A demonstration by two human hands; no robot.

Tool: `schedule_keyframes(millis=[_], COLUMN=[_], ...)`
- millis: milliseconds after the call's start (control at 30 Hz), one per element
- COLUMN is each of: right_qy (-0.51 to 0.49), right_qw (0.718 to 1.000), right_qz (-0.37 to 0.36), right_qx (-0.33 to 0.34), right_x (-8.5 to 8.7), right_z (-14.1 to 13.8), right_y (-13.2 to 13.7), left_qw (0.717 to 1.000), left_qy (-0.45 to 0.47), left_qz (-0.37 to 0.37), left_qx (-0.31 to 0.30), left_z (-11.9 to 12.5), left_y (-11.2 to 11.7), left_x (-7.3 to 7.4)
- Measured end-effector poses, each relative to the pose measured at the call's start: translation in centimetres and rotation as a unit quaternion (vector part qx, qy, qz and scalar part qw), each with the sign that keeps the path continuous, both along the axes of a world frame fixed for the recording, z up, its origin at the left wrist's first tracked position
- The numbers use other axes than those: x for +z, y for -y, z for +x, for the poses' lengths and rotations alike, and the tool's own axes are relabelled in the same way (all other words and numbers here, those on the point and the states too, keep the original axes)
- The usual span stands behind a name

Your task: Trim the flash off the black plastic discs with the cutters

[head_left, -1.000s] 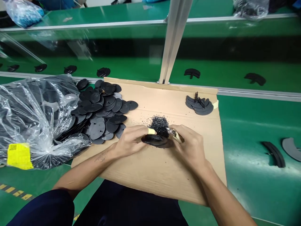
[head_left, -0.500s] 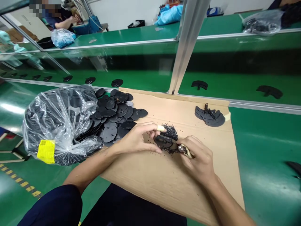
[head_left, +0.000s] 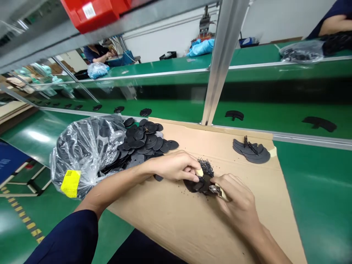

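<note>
My left hand (head_left: pixel 178 167) is closed, thumb and forefinger pinching at the top of a black plastic part (head_left: pixel 191 186); yellow tape wraps one fingertip. A pair of nippers (head_left: pixel 214 189) is in my right hand (head_left: pixel 239 200), fingers wrapped round its pale handles. The metal head of the nippers lies against the right side of the part, where the exact contact is hidden. Just beyond the part sits a small heap of black plastic scraps (head_left: pixel 206 167) on the cardboard sheet (head_left: pixel 165 212).
Left of my hands lies a pile of black oval discs (head_left: pixel 150 139), beside a clear plastic bag (head_left: pixel 82 143) of more. Several curved black pieces (head_left: pixel 254 152) are stacked at the right. A metal post (head_left: pixel 217 62) rises behind the cardboard. Co-workers sit beyond the green bench (head_left: pixel 170 65).
My left hand has gone from spread fingers around the part's left edge to a pinch on its top. The nippers stay in my right hand. The camera view has tilted upward.
</note>
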State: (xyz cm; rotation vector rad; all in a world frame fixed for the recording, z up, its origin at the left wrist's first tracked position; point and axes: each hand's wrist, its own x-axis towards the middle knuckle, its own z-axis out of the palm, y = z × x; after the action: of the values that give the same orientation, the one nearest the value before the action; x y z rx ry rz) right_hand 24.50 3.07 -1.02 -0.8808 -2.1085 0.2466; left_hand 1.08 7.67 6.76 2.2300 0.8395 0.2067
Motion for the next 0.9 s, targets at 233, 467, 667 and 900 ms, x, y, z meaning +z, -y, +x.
schedule_keyframes(millis=[233,467,667,900], right_qy=[0.090,0.111,0.148,0.193], right_qw=[0.993,0.989,0.980,0.973], right_qz=[0.051,0.011,-0.027,-0.071], right_qx=[-0.061,-0.102,-0.127,-0.106], right_x=[-1.5,-1.4,-1.3,-1.3], right_z=[0.5,0.4,0.0,-0.2], right_y=[-1.1,0.2,1.2,1.9], left_qw=[0.951,0.907,0.920,0.963], left_qy=[-0.198,-0.259,-0.266,-0.137], left_qz=[0.220,0.251,0.223,0.221], left_qx=[0.090,0.217,0.183,0.073], left_z=[-3.4,-5.7,-4.3,5.1], left_y=[-9.4,-18.7,-22.3,-28.1], left_x=[2.2,-1.5,-4.1,-6.7])
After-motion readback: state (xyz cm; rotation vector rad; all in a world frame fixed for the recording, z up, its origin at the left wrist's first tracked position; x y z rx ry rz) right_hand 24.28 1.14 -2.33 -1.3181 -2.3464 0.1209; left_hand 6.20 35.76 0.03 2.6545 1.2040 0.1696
